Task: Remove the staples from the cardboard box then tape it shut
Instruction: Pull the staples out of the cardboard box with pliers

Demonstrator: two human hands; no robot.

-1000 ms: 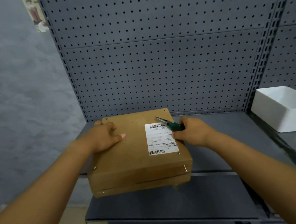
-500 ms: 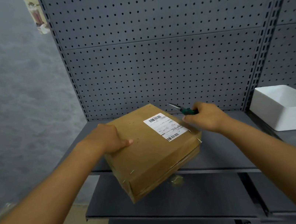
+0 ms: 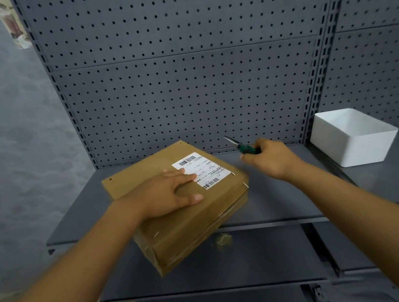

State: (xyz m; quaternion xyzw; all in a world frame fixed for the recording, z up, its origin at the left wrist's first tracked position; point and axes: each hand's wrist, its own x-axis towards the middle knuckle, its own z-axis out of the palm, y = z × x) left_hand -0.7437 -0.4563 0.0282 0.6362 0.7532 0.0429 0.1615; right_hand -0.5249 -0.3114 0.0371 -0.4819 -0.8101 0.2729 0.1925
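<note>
Grey shelf [image 3: 292, 196] carries cardboard box [image 3: 178, 222], now turned corner-on, near corner overhanging shelf edge; a second ago it sat square. Left hand [image 3: 166, 195] has shifted onto lid, fingers flat, pressing. Right hand [image 3: 270, 158], pulled back right of box, grip clamped on green-handled pliers [image 3: 240, 145]. Staple [image 3: 245, 184] at right corner now exposed: likely next target. No tape visible.
</note>
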